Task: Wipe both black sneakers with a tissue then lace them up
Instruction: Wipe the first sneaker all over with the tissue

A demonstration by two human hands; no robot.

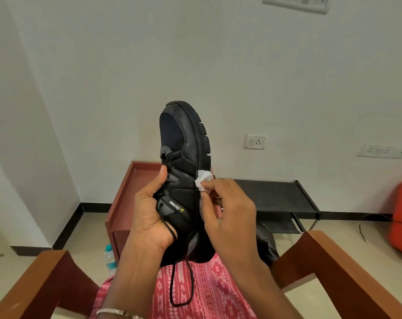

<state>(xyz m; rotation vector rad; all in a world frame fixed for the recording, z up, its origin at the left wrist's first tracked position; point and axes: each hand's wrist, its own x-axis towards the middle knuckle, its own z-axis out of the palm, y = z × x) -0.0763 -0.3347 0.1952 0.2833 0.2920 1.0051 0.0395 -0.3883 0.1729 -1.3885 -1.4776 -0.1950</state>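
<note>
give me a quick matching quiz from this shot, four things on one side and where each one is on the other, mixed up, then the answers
1 sneaker
2 tissue
3 water bottle
4 loose lace

a standing on the floor
b hanging over the pink cloth
c gripped toe-up by the left hand
d pinched by the right hand at the sole's edge

Pairs: 1-c, 2-d, 3-a, 4-b

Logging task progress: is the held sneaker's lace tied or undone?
Undone: the lace hangs slack from the sneaker, looping down over the lap, no knot visible.
</note>
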